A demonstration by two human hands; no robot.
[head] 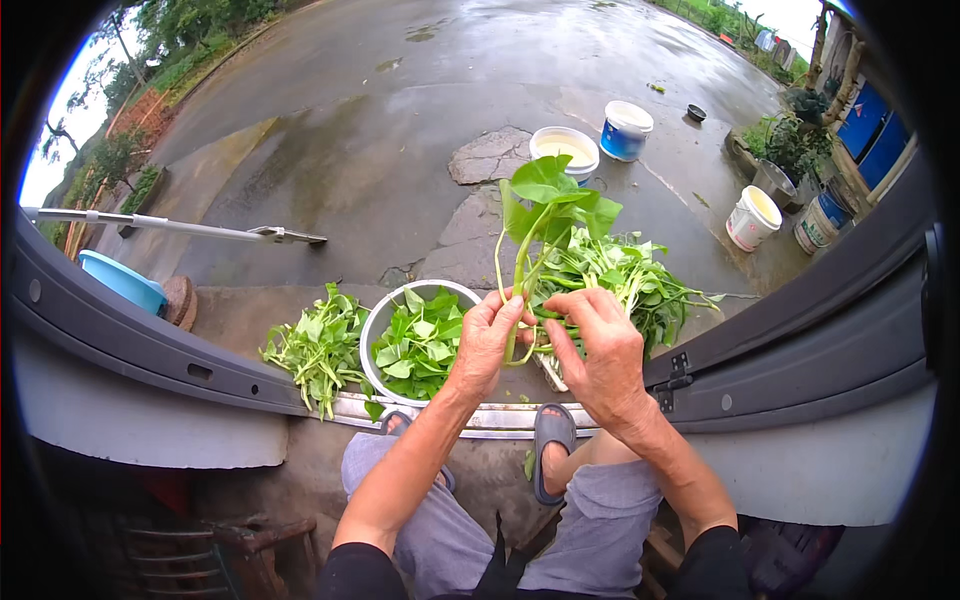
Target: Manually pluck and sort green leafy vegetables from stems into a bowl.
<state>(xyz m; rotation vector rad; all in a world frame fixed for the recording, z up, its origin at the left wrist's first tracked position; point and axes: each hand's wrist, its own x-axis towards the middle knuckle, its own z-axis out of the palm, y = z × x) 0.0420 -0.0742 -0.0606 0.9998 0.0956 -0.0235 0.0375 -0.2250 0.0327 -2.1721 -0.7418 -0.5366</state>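
Observation:
My left hand [486,337] grips a leafy green stem [521,262] near its lower part, so it stands upright with broad leaves at the top. Just right of the stem is my right hand [600,341], thumb and forefinger a little apart, with nothing plainly between them. Behind it lies a large heap of leafy greens [637,274]. A pale round basin [367,352] beyond my left forearm holds plucked green leaves [420,341]. Left of that basin, touching or very near it, is a smaller pile of stemmed greens [319,349].
A metal door sill [495,416] runs before my sandalled feet, between dark door frames. On the wet concrete [337,165] stand white-and-blue buckets [626,131], another white bucket [752,217] and a small black dish [696,112]. A long-handled squeegee [187,226] and light-blue basin [124,281] are left.

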